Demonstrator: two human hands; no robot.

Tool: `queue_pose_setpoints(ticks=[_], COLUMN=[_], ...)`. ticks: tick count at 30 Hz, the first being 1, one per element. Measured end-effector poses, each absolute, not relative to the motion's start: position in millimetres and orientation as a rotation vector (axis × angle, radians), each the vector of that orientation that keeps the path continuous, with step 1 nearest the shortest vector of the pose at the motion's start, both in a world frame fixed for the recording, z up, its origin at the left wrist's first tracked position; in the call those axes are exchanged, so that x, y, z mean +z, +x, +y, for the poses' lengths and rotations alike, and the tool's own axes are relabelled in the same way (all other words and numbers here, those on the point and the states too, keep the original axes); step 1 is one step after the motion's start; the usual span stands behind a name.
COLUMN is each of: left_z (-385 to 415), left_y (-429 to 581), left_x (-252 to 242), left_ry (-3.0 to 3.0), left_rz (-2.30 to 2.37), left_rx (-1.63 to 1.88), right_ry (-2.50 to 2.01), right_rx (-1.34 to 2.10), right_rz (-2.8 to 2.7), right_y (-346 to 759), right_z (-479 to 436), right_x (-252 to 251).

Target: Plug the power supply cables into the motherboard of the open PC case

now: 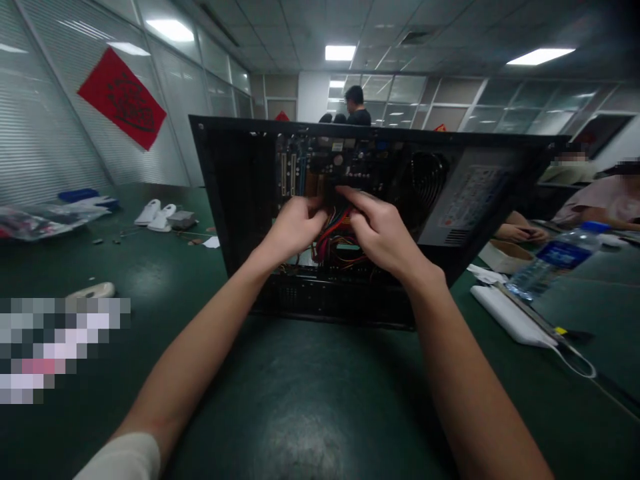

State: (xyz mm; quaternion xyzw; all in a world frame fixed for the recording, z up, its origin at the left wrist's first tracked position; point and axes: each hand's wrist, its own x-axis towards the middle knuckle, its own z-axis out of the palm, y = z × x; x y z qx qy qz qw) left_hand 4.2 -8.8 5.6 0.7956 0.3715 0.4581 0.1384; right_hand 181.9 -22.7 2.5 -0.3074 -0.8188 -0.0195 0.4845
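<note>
A black computer case (320, 300) stands on the table with its open side toward me. Inside it are a dark circuit board (357, 157), a grey power supply (467, 197) on the right and a bundle of red, black and yellow cables (330, 233). My left hand (297, 230) reaches in left of the cables, fingers bent and closed near the board. From the right comes my right hand (383, 227), index finger reaching to a dark part at the middle, other fingers curled beside the cables. What lies between the fingertips of either hand is hidden in shadow.
On the right of the green table (310, 393) are a water bottle (555, 260), a white power bank (510, 317) with a cable and a small box (505, 257). White objects (155, 215) and plastic bags (50, 217) lie left. Other people sit beyond.
</note>
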Motion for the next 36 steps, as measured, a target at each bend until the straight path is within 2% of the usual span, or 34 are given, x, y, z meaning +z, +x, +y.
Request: queue_pose_setpoints(ticks=[12, 17, 21, 31, 36], left_z=[12.0, 21.8, 26.6, 22.6, 21.8], left_y=[22.9, 23.9, 33.0, 41.9, 39.2], left_x=[-31.0, -30.4, -36.6, -40.5, -43.9], left_ry=[2.519, 2.512, 2.402, 2.357, 2.398], left_rz=[1.523, 1.703, 1.772, 1.962, 1.915], left_rx=[0.938, 0.729, 0.536, 0.475, 0.474], right_ry=[-1.151, -1.335, -1.469, -1.413, -1.381], right_rx=[0.152, 0.303, 0.292, 0.354, 0.36], right_rz=[-2.021, -1.964, -1.914, -1.881, -1.895], right_y=[212.0, 216.0, 214.7, 210.4, 210.1], right_z=[20.5, 33.3, 35.8, 40.0, 40.2], right_x=[-62.8, -68.8, -67.7, -70.6, -70.6])
